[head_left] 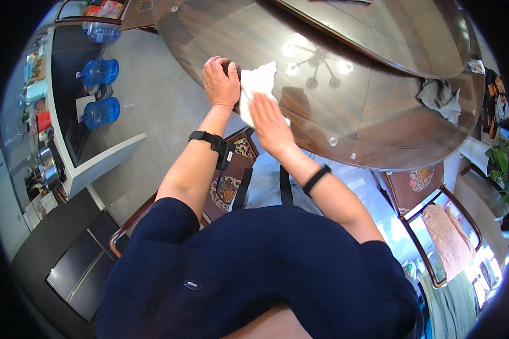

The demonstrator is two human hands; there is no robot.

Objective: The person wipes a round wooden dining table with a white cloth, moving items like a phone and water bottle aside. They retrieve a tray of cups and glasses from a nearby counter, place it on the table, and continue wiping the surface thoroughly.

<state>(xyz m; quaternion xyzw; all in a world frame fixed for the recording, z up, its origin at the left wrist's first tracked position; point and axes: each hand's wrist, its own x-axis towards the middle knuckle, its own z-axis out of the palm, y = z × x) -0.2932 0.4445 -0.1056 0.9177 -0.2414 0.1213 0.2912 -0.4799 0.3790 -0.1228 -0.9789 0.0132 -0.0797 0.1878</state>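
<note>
A crumpled white cloth (258,79), perhaps a paper towel, lies on the glossy brown round table (209,28) at its near left rim. My right hand (271,123) presses flat on the cloth's near part, fingers stretched out together. Just left of the cloth, my left hand (220,85) rests on the table's edge with its thumb apart from the lightly bent fingers. I see nothing held in it, though the undersides of its fingers are hidden. A black band with a small box is on my left wrist; a thin black band is on the right.
A raised round turntable (390,34) covers the table's far part. A grey cloth (440,100) lies at the right rim. Chairs stand near the table, one bearing a pink cloth (448,237). Blue water jugs (102,112) and a cluttered counter (62,141) are at left.
</note>
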